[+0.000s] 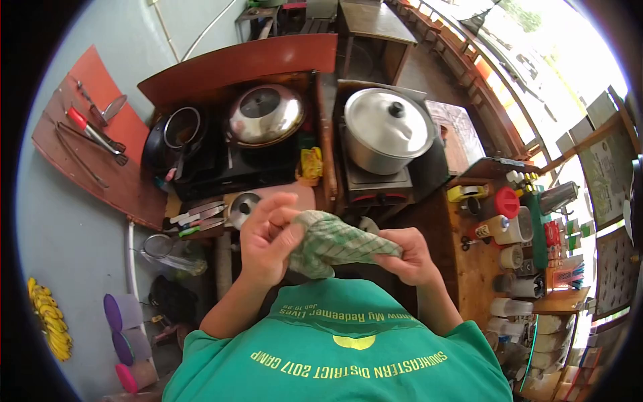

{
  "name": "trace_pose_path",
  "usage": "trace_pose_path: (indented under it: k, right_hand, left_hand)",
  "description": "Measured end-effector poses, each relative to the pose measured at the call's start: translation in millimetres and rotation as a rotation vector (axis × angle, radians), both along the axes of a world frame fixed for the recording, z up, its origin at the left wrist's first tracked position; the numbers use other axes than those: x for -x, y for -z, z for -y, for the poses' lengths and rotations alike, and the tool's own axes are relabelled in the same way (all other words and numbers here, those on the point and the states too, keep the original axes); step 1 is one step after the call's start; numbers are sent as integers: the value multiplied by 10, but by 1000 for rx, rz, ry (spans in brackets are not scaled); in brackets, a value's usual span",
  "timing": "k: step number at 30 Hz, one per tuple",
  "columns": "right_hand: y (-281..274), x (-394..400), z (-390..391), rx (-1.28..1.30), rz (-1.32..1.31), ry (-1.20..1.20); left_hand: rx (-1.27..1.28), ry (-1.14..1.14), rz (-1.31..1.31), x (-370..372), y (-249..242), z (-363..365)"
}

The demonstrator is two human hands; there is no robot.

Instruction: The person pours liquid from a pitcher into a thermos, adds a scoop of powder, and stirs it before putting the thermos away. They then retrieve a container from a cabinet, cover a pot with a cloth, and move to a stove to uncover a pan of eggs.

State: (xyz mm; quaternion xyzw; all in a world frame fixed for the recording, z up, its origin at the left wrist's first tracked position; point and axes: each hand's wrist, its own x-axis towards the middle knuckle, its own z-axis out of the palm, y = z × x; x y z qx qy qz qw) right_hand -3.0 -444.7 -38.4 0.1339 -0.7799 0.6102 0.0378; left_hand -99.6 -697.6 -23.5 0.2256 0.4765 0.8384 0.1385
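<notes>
A green-and-white checked cloth (338, 241) is bunched and stretched between my two hands, in front of my chest. My right hand (410, 256) grips its right end, with thumb and fingers closed on it. At the other end, my left hand (270, 238) has its thumb and some fingertips against the cloth, while its upper fingers are half curled and apart. Part of the left grip is hidden by the fabric. Beyond my left hand lies a glass pot lid (244, 209), beside several knives (197, 218).
A large lidded pot (382, 137) sits on a burner ahead. To its left are a lidded wok (266, 115) and a dark pan (181, 127). Utensils (94, 134) hang on the left board. A wooden counter (462, 251) with jars and containers runs along my right.
</notes>
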Motion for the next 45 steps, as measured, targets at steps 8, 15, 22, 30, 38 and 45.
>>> trace_pose_path:
  k: [8, 15, 22, 30, 38, 45]
  right_hand:
    - [-520, -527, -1079, 221, -48, 151]
    - [-934, -873, -1946, 426, -485, 660]
    - [-754, -1177, -3274, 932, -546, 1001]
    - [-886, -449, -2992, 632, -344, 850]
    - [-1299, 426, -2690, -464, -324, 524]
    - [-391, 446, -2870, -305, 195, 111]
  left_hand:
    - [379, 666, -508, -437, 649, -1963]
    - [740, 535, -973, -829, 1214, -3019]
    - [679, 478, -322, 202, 300, -2477]
    - [781, 116, -637, 1228, -583, -2351]
    - [383, 412, -717, 911, -958, -3539]
    - [-135, -89, -33, 1963, -1415, -3131]
